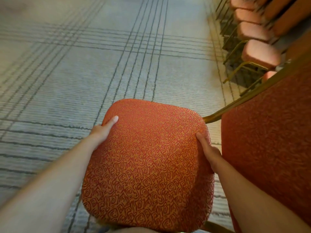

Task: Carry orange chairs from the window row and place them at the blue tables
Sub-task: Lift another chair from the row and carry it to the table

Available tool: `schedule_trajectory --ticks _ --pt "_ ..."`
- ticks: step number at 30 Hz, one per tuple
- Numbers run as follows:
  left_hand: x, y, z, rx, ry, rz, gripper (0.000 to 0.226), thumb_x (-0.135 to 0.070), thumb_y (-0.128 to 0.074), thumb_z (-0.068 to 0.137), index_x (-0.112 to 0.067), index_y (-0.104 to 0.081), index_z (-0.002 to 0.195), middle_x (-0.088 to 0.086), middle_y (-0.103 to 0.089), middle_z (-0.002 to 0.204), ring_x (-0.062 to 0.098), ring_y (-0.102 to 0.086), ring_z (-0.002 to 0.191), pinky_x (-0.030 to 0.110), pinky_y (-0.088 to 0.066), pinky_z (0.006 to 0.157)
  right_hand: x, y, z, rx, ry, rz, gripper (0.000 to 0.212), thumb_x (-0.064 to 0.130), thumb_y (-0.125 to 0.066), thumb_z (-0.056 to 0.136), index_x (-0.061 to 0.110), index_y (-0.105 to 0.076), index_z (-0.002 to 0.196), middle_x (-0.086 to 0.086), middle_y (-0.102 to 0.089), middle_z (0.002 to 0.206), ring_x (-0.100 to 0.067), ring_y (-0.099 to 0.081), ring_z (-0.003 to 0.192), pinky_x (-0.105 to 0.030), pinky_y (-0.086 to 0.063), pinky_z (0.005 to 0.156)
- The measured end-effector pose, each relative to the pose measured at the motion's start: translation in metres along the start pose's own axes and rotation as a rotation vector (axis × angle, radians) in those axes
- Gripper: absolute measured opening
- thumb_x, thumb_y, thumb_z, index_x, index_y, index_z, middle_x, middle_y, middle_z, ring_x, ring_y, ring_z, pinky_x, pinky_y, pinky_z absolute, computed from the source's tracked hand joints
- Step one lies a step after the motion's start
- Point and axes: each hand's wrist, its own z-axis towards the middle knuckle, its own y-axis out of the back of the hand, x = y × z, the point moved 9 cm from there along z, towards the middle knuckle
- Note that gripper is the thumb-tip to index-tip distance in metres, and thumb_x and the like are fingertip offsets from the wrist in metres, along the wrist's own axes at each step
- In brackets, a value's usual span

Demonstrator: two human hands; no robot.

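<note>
Left hand and right hand clamp opposite sides of the orange chair seat; padding may slip, or it may clip the row of chairs at one o'clock.

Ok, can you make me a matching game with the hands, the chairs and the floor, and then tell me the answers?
Things:
1 left hand
2 right hand
3 row of orange chairs
4 carpet

Matches:
A grey with dark lines
B top right of the view
C grips the left edge of the orange chair seat
D grips its right edge

Pairs: 1-C, 2-D, 3-B, 4-A.
</note>
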Motion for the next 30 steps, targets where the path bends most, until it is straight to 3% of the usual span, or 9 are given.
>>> schedule_trajectory --ticks 5,12,17,25,30 --pt "-0.011 -0.006 -0.010 -0.028 -0.044 0.005 0.090 -0.073 -0.051 0.079 -0.001 -0.053 0.133 0.023 -0.053 0.136 0.033 -0.050 0.126 0.034 -0.038 0.103 0.008 0.009 -0.002 0.006 0.064 -0.011 0.090 0.077 -0.057 0.074 0.009 -0.058 0.133 -0.017 -0.059 0.132 -0.032 -0.056 0.119 -0.036 -0.042 0.102" --pt "-0.021 -0.005 -0.005 -0.069 -0.075 -0.019 0.086 -0.070 -0.051 0.081 0.002 -0.057 0.128 0.024 -0.056 0.131 0.033 -0.053 0.123 0.034 -0.039 0.100 0.026 0.011 0.005 0.001 0.108 -0.016 0.087 0.073 -0.055 0.079 0.004 -0.058 0.131 -0.020 -0.058 0.134 -0.033 -0.054 0.123 -0.035 -0.039 0.102" --pt "-0.040 0.003 0.013 -0.076 -0.067 -0.017 0.089 -0.072 -0.051 0.080 0.004 -0.057 0.127 0.026 -0.056 0.130 0.035 -0.053 0.122 0.035 -0.039 0.099 0.044 -0.001 0.014 0.013 0.070 -0.021 0.094 0.081 -0.055 0.071 0.006 -0.062 0.127 -0.018 -0.063 0.126 -0.032 -0.059 0.115 -0.037 -0.044 0.102" --pt "-0.081 0.019 0.082 -0.048 -0.080 -0.064 0.093 -0.077 -0.053 0.074 0.000 -0.058 0.126 0.022 -0.059 0.127 0.033 -0.056 0.119 0.037 -0.042 0.101 0.109 -0.038 0.046 0.006 0.088 -0.010 0.097 0.084 -0.056 0.067 0.009 -0.060 0.129 -0.016 -0.062 0.129 -0.031 -0.058 0.116 -0.038 -0.043 0.101" --pt "-0.147 0.042 0.148 -0.042 -0.150 -0.070 0.088 -0.074 -0.054 0.076 -0.001 -0.059 0.126 0.022 -0.060 0.127 0.033 -0.056 0.119 0.036 -0.041 0.099 0.177 -0.073 0.078 -0.029 0.098 0.038 0.096 0.084 -0.058 0.066 0.011 -0.061 0.130 -0.016 -0.062 0.129 -0.031 -0.058 0.117 -0.040 -0.043 0.104"
